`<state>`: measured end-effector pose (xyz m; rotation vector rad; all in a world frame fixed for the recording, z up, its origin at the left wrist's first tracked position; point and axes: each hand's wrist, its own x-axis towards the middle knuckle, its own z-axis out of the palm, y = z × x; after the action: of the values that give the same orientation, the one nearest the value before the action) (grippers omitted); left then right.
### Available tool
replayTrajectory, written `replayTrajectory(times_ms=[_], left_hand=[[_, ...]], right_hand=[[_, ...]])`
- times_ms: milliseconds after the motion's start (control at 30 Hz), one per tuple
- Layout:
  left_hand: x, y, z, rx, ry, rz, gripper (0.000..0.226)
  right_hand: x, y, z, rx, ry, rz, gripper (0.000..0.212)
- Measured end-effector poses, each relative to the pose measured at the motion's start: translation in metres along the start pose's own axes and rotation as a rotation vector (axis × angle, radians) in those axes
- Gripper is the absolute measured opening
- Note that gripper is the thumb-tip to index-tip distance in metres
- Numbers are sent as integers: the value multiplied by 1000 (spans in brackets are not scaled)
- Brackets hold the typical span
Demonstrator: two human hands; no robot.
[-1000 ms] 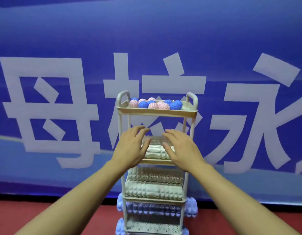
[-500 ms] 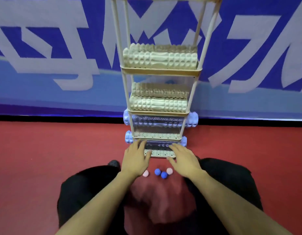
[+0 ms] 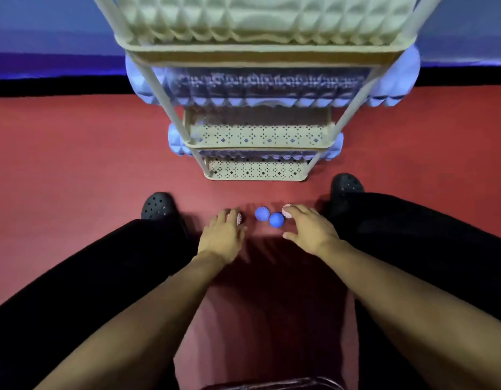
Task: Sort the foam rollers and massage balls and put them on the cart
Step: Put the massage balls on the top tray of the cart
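Four spiky massage balls lie on the red floor in front of the beige cart [image 3: 257, 52]. My left hand [image 3: 222, 237] curls its fingers over a pink ball [image 3: 239, 219] at the left of the row. Two blue balls [image 3: 262, 213] [image 3: 276, 220] touch each other in the middle. My right hand [image 3: 311, 229] is spread, its fingertips on the other pink ball [image 3: 285, 210]. A beige foam roller [image 3: 266, 18] fills the highest shelf in view. Blue rollers [image 3: 271, 88] [image 3: 257, 156] lie on the two lower shelves, their ends sticking out at both sides.
My legs in black trousers flank the balls, with black clogs [image 3: 157, 205] [image 3: 346, 184] planted left and right of the cart's foot. A blue banner wall [image 3: 46, 29] with a black base strip stands behind the cart. A dark rim [image 3: 271, 385] shows at the bottom edge.
The view has dropped from the cart's upper shelves to the floor. Both hands have come down from the shelves to the balls, the left closing over a pink one.
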<state>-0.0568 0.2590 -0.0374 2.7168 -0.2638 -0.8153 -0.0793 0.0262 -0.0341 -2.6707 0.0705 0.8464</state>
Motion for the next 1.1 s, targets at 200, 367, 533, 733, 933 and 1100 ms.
replayTrajectory(times_ms=[200, 367, 533, 733, 933, 1100], left_hand=[[74, -32, 56, -88, -99, -49, 47], [106, -51, 95, -64, -144, -41, 56], [119, -59, 110, -202, -62, -99, 44], [116, -55, 112, -838, 2, -275, 35], [106, -44, 104, -1544, -211, -540, 48], [101, -36, 102, -1713, -339, -535, 44]], right_hand=[[84, 40, 49, -10, -180, -90, 87], [115, 67, 83, 29, -91, -147, 79], [127, 74, 96, 214, 60, -16, 58], [121, 73, 98, 416, 185, 106, 57], [93, 70, 93, 785, 220, 292, 55], [83, 57, 88, 1331, 199, 462, 49]])
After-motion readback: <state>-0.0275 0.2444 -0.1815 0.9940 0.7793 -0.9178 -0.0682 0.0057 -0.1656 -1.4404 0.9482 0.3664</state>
